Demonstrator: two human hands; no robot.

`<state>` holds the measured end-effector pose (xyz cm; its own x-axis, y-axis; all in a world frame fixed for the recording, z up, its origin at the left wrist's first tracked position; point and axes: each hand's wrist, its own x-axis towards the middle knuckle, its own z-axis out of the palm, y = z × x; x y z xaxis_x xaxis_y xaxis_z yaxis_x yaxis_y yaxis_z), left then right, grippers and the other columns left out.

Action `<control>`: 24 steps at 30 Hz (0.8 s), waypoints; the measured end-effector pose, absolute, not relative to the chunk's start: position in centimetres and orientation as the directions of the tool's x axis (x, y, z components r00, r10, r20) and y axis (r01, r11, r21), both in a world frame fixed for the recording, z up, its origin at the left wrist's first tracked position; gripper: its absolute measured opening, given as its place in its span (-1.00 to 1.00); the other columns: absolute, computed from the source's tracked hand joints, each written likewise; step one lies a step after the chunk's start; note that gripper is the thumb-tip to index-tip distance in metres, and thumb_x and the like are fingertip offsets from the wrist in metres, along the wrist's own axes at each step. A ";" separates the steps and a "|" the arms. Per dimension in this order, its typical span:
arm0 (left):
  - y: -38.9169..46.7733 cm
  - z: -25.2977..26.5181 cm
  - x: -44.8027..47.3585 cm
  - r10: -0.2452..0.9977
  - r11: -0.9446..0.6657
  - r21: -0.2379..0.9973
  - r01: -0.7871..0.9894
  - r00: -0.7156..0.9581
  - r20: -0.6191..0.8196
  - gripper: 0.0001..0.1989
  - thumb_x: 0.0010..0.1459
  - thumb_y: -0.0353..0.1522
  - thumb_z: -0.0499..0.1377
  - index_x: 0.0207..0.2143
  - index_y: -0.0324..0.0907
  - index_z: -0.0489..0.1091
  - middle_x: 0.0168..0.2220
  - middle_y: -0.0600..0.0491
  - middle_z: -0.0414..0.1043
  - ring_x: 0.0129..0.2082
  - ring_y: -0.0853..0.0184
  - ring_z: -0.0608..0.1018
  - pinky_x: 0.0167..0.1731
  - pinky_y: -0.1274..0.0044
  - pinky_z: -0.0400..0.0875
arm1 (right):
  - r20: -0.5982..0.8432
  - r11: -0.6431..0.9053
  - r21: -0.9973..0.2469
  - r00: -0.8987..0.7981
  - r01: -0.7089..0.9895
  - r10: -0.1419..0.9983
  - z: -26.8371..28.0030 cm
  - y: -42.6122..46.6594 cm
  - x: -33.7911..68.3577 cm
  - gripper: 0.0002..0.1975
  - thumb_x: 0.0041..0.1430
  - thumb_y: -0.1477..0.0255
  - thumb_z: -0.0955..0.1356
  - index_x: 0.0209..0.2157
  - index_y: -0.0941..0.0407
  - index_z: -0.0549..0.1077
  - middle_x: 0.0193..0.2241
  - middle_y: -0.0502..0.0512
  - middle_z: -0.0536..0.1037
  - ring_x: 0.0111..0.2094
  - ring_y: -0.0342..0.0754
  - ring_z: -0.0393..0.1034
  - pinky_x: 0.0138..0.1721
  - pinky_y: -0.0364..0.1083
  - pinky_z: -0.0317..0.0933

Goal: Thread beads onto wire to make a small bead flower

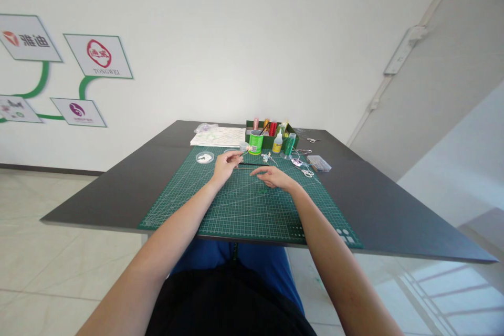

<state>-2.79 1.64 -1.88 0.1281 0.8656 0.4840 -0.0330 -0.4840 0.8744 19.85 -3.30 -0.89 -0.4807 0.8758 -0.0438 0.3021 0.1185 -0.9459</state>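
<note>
My left hand [227, 165] is closed in a pinch above the green cutting mat [244, 210]. From its fingertips sticks out a small pale pink flower-like piece [249, 148] on a thin stem. My right hand [273, 177] hovers over the mat to the right, index finger stretched out and the other fingers loosely bent, with nothing visible in it. Just beyond the fingers lies a thin black stick [254, 164]. A round white dish [205, 157] with small dark bits sits left of my left hand. Behind the hands stands a bright green can [255, 143].
A dark green box [269, 142] of coloured thread spools stands at the back, with a yellow glue bottle [277, 143] and a green spool [290, 144] before it. White scissors [307, 173] and a clear plastic case [319, 164] lie right. White sheets [218, 136] lie back left.
</note>
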 end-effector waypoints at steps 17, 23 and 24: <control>2.5 -2.2 -3.6 0.885 -0.466 0.879 0.104 0.067 0.461 -0.70 0.02 -0.29 0.31 -0.19 -0.25 0.60 -0.42 0.00 0.57 -0.50 0.37 0.48 -0.43 0.53 0.39 | -0.056 0.087 -0.973 -0.585 0.213 0.809 -0.5 -3.6 20.1 -0.59 0.19 0.31 0.38 -0.04 0.31 0.55 -0.76 -0.22 0.12 -0.71 -0.27 -0.12 -0.63 -0.19 -0.20; 2.3 -2.0 -3.9 0.863 -0.499 0.819 0.282 0.073 0.501 -0.79 0.05 -0.36 0.31 -0.23 -0.19 0.62 -0.41 0.02 0.58 -0.50 0.36 0.48 -0.38 0.50 0.39 | -0.032 0.078 -0.986 -0.622 0.148 0.782 0.0 -4.0 20.0 -0.59 0.19 0.32 0.39 -0.02 0.31 0.56 -0.76 -0.22 0.12 -0.70 -0.26 -0.14 -0.63 -0.18 -0.22; 2.2 -2.0 -3.9 0.854 -0.511 0.800 0.315 0.084 0.513 -0.81 0.05 -0.37 0.31 -0.24 -0.18 0.62 -0.41 0.02 0.58 -0.49 0.35 0.49 -0.36 0.49 0.40 | -0.025 0.082 -0.987 -0.629 0.141 0.777 0.0 -4.0 20.0 -0.59 0.19 0.32 0.40 -0.02 0.31 0.56 -0.76 -0.22 0.13 -0.70 -0.26 -0.14 -0.62 -0.18 -0.22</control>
<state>-3.86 2.19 -2.01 0.0837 0.8544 0.5127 0.3147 -0.5109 0.8000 19.99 -4.03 0.02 -0.6291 0.7769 -0.0255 0.1410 0.0819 -0.9866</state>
